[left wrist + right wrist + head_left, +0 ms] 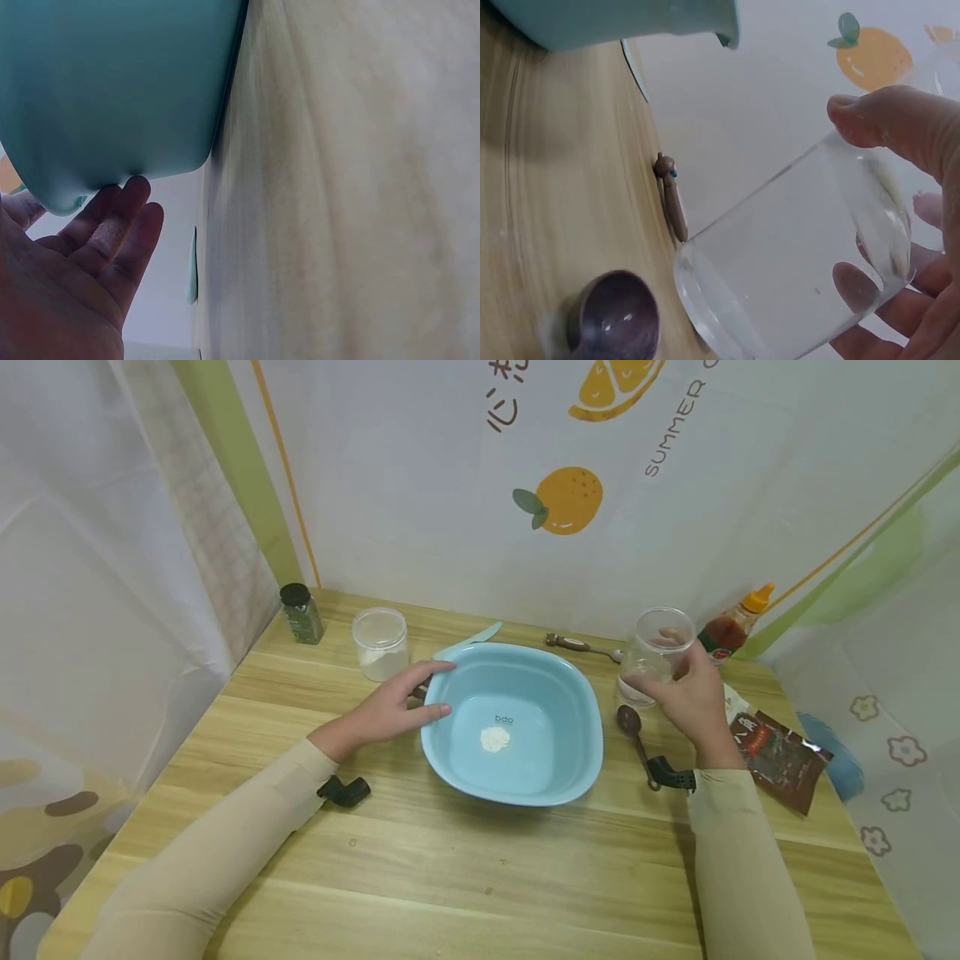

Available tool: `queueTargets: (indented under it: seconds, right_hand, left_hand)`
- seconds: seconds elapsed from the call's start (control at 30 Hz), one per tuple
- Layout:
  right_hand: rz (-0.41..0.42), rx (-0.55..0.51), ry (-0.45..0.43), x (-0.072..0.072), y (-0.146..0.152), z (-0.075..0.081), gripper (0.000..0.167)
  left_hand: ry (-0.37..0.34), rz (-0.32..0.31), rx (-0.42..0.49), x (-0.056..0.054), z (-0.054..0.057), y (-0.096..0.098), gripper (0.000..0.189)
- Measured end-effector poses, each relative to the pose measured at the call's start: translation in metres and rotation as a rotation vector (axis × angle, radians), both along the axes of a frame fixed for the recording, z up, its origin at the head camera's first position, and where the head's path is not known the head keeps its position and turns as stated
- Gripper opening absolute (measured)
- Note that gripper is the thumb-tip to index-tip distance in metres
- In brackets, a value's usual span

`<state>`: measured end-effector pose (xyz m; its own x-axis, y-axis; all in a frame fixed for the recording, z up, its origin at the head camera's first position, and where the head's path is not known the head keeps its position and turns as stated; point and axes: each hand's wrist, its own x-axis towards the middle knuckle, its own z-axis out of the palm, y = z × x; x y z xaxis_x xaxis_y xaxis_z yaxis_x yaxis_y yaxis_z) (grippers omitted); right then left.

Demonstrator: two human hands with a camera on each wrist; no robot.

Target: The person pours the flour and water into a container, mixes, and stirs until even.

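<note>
– Beige sleeves (202,860) reach in from the frame's lower left and lower right. What do the hands hold?
– The left hand (392,703) pinches the rim of the blue basin (528,768), mid-frame; the right hand (696,697) curls round a clear cup (647,649), right of centre, near a brown spoon (629,721).

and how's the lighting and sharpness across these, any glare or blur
Head: soft, fairly even light, with a faint shadow under the near edge of the blue basin; left wrist: the left hand looks dim, the tabletop soft and smeary; right wrist: pale reflections on the clear jar, small glints in the brown spoon.
</note>
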<state>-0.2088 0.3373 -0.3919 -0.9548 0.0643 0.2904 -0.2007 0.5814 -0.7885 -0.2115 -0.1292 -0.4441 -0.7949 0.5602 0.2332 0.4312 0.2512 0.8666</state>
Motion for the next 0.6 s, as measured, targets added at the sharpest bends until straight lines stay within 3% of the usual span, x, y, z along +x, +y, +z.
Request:
queueTargets:
  seconds: [0.17,0.4,0.6]
  right_hand:
    - [-0.007,-0.04,-0.022,-0.002,0.007,-0.005,0.089]
    - [-0.107,-0.005,-0.067,-0.003,0.013,-0.01,0.089]
    - [-0.113,-0.126,-0.091,-0.014,0.021,-0.015,0.085]
  left_hand:
    - [-0.001,-0.004,0.004,0.0,0.001,0.0,0.065]
    - [0.0,-0.008,0.006,0.001,0.001,-0.001,0.065]
    - [-0.002,-0.016,0.022,-0.001,-0.002,0.0,0.065]
